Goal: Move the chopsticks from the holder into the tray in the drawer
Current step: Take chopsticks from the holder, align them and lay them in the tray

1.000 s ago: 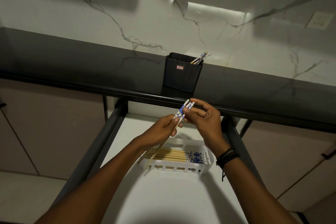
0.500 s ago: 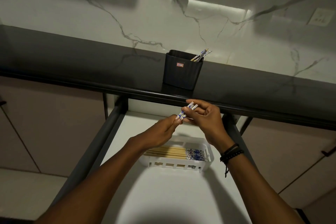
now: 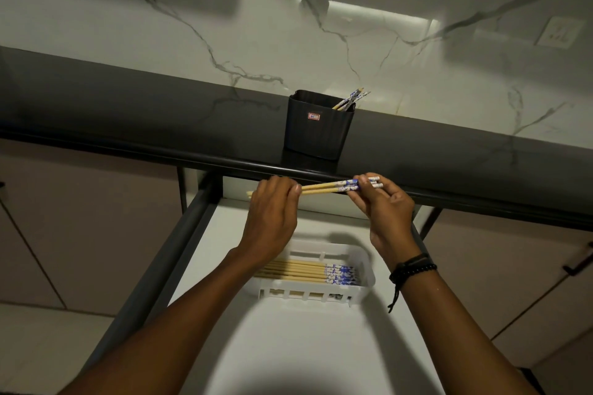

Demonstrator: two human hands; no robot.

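Chopsticks point(image 3: 324, 191) now lie level between your hands: your left hand point(image 3: 272, 212) curls over the plain ends, your right hand point(image 3: 385, 205) pinches the patterned ends. A second ago they hung steeply tilted, both hands bunched at their tops. Turned this way, they likely match the row point(image 3: 305, 271) in the tray point(image 3: 365, 279) below your wrists. More wait in the holder point(image 3: 317, 128) beyond your right hand.

Held chopsticks point(image 3: 324, 191), pale wood with blue-and-white patterned ends, were nearly level, gripped by the left hand point(image 3: 272, 215) and right hand point(image 3: 385, 208) above the open drawer point(image 3: 288, 346). Tray chopsticks point(image 3: 305, 272) lay side by side in the white slotted tray point(image 3: 364, 285). Holder chopsticks point(image 3: 351, 99) leaned in the black holder point(image 3: 316, 130).
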